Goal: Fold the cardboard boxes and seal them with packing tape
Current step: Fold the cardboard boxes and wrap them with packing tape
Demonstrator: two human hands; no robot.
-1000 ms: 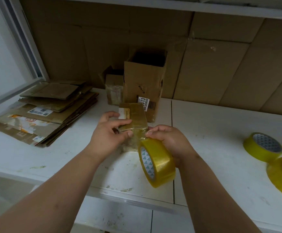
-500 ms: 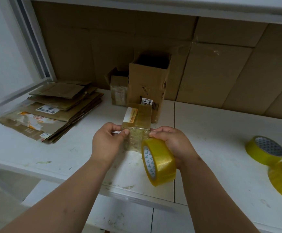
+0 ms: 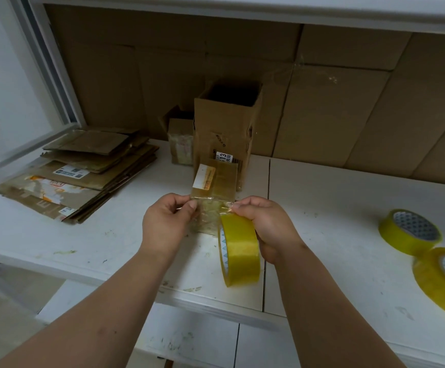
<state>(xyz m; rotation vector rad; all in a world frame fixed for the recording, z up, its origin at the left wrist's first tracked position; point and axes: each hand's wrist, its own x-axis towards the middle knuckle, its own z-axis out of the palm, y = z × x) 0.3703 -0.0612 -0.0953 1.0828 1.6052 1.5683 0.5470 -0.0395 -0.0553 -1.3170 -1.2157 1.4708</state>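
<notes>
1. My left hand pinches the near left corner of the small taped box, thumb and forefinger closed on its edge; the box extends from my fingertips toward 12 o'clock.
2. My right hand curls around the tape roll, which stands on edge at 6 o'clock of the box; my thumb presses at the box's near right corner.
3. A clear strip of tape spans the box's near face between my two hands.
4. The box sits above the white table, just in front of the tall open carton.
5. Flattened cardboard is stacked at 9 o'clock; two spare rolls lie at 3 o'clock.
</notes>
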